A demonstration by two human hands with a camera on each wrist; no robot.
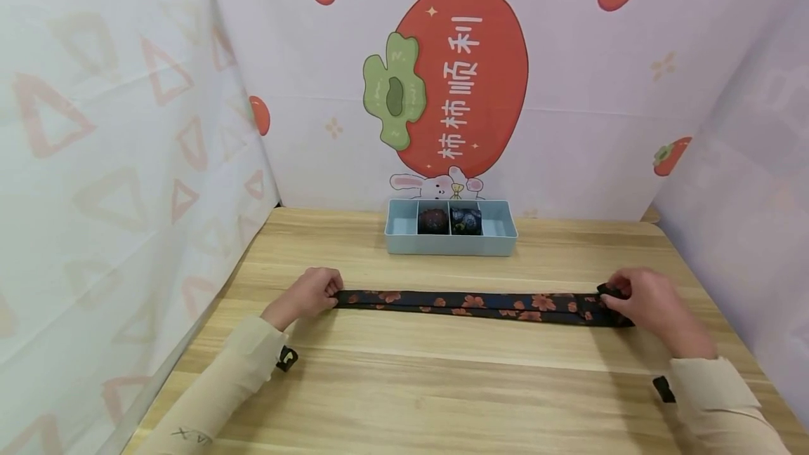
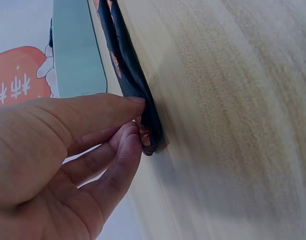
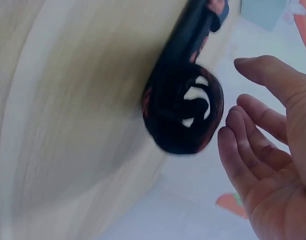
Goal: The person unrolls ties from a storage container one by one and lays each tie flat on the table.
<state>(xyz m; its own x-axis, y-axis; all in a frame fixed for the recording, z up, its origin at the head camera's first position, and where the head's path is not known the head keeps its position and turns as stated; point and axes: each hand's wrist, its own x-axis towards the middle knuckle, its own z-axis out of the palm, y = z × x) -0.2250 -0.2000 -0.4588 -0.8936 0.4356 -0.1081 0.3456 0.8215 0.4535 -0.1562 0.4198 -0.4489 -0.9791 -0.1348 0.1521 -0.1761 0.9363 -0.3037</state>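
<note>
A dark necktie (image 1: 468, 302) with orange-red flowers lies doubled lengthwise across the wooden table, its right end curled into a loose roll. My left hand (image 1: 314, 292) pinches the flat left end between thumb and fingers; the left wrist view shows the thumb (image 2: 110, 110) on top of the fabric. At the other end, my right hand (image 1: 651, 304) is beside the rolled end (image 3: 155, 120). In the right wrist view, a gap shows between thumb and fingers, which are close to the roll but not round it. Openings show between the coils.
Behind the tie stands a light blue divided box (image 1: 451, 245). Two dark patterned rolls, one reddish (image 1: 432, 221) and one bluish (image 1: 465, 221), sit in its middle compartments. Printed cloth walls (image 1: 569, 90) enclose the table (image 1: 442, 385) at the back and sides.
</note>
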